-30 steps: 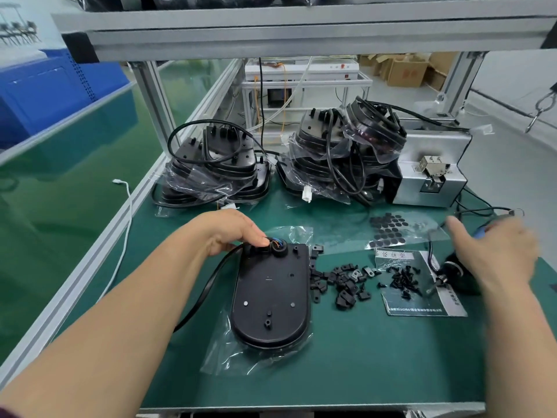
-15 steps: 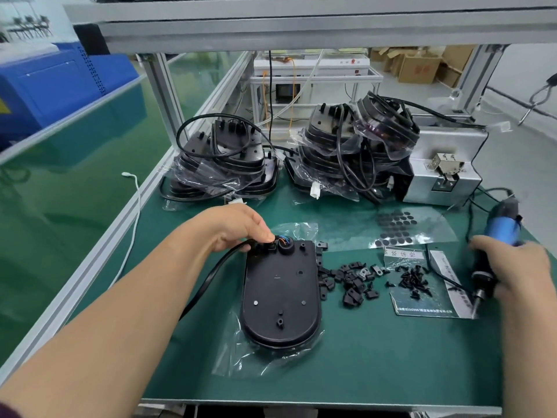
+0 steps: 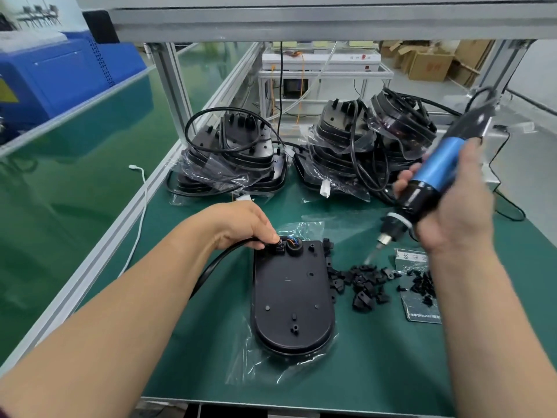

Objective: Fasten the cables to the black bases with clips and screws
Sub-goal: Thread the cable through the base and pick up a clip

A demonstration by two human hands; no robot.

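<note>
At bench centre: black base (image 3: 291, 297) is lying flat on its clear bag (image 3: 271, 369), long axis running from the near edge toward the far edge of the green bench (image 3: 391, 357).
Base, look: matt black, rounded at the near end and squared at the far end; small bosses and holes are showing across its face, and coloured wires (image 3: 292, 242) are sitting in a round collar at the far end.
Cable (image 3: 217, 263): black, is running in from the left edge and meeting the base's far-left corner.
Left hand (image 3: 241, 226): is curling round the cable at its entry, fingertips pinching it down beside a small clip (image 3: 278, 247); judged, this is keeping the cable seated for screwing.
Right hand (image 3: 458, 212): is wrapping its fingers round the blue screwdriver (image 3: 437, 167) above the bench's right half, bit tilting down-left toward the loose parts; whether a screw is riding on the blurred bit, cannot tell.
Loose clips (image 3: 364, 285): are lying heaped just right of the base, within easy reach.
Screws (image 3: 422, 285): are lying on a printed card, partly hidden by the right forearm.
Far edge: bagged stacks (image 3: 235, 158) of bases with coiled cables are waiting.
</note>
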